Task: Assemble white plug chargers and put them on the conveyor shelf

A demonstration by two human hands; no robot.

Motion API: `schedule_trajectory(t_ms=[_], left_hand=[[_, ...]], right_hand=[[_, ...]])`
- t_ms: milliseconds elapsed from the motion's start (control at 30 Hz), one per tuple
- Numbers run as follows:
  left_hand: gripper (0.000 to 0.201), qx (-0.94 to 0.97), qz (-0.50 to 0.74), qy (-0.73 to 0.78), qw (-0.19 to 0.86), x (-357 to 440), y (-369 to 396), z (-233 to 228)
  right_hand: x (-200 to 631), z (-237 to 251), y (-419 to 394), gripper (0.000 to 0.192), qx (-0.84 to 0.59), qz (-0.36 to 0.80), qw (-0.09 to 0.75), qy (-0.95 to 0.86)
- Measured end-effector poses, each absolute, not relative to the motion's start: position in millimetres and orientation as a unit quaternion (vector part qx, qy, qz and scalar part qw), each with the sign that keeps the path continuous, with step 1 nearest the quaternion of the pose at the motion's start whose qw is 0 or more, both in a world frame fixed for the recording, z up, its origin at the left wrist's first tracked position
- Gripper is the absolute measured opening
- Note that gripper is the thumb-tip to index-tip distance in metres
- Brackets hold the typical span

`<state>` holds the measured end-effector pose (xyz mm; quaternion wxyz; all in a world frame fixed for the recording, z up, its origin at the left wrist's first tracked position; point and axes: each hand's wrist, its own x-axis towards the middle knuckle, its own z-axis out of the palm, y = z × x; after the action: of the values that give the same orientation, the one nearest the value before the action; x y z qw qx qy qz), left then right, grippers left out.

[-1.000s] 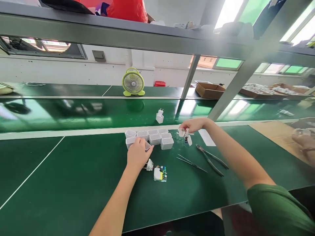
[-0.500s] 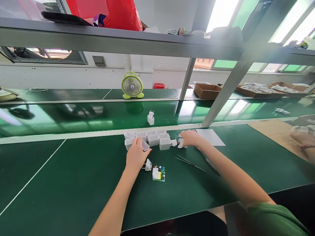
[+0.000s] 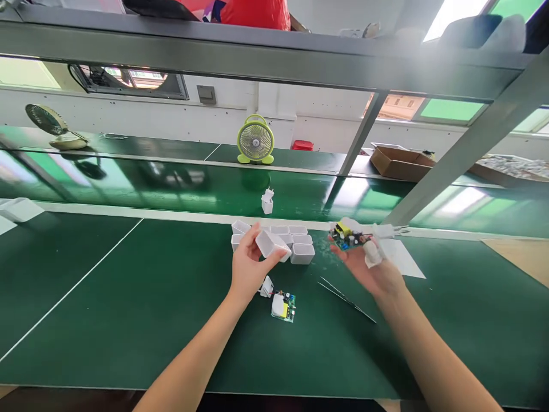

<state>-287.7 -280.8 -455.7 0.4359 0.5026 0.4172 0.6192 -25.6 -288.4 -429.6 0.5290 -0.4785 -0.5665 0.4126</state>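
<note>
My left hand (image 3: pixel 245 266) grips a white plastic housing (image 3: pixel 271 245) between thumb and fingers, tilted above the table. Behind it stand several similar white housings (image 3: pixel 302 254) in a cluster, partly hidden by that hand. On the upturned palm and fingers of my right hand (image 3: pixel 380 277) rests a circuit board (image 3: pixel 346 237) with a white plug part (image 3: pixel 385 230) joined to it. A second circuit board (image 3: pixel 283 307) lies on the green table, wired to a white plug part (image 3: pixel 266 286) beside my left wrist. Tweezers (image 3: pixel 348 300) lie below my right hand.
A white paper sheet (image 3: pixel 403 258) lies right of my right hand. Beyond the ledge, a white adapter (image 3: pixel 267 202) stands on the green belt. A green fan (image 3: pixel 255 139) and a cardboard box (image 3: pixel 401 164) are farther back. A metal shelf beam (image 3: pixel 240 57) crosses overhead.
My left hand has lifted a housing from the cluster. My right hand has picked up the circuit board with its plug part and turned palm up. The view has shifted left.
</note>
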Motion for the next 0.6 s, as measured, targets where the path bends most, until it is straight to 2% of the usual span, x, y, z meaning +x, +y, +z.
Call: schedule_trajectory(t_ms=[67, 133, 233, 367, 533, 600], left_hand=[[0.066, 0.541, 0.591, 0.388, 0.456, -282.6, -291.2, -452.5], [0.060, 0.603, 0.562, 0.342, 0.450, -276.6, -302.0, -451.2], [0.061, 0.691, 0.501, 0.274, 0.443, -268.0, -314.5, -452.2], [0.072, 0.728, 0.464, 0.270, 0.426, -263.4, -319.0, -454.1], [0.065, 0.783, 0.499, 0.243, 0.280, -266.0, -314.3, -451.6], [0.065, 0.791, 0.505, 0.235, 0.252, -265.9, -313.6, -451.0]], right_hand=[[-41.2, -438.0, -302.7, 0.069, -0.387, 0.523, 0.576, -0.495], [-47.0, -446.2, -314.8, 0.074, -0.339, 0.564, 0.580, -0.480], [-41.9, -452.9, -329.6, 0.076, -0.311, 0.553, 0.573, -0.519], [-35.3, -447.8, -346.4, 0.070, -0.281, 0.539, 0.544, -0.579], [-37.7, -438.6, -359.4, 0.065, -0.312, 0.474, 0.550, -0.613], [-36.2, -439.2, -360.9, 0.063, -0.321, 0.457, 0.553, -0.618]])
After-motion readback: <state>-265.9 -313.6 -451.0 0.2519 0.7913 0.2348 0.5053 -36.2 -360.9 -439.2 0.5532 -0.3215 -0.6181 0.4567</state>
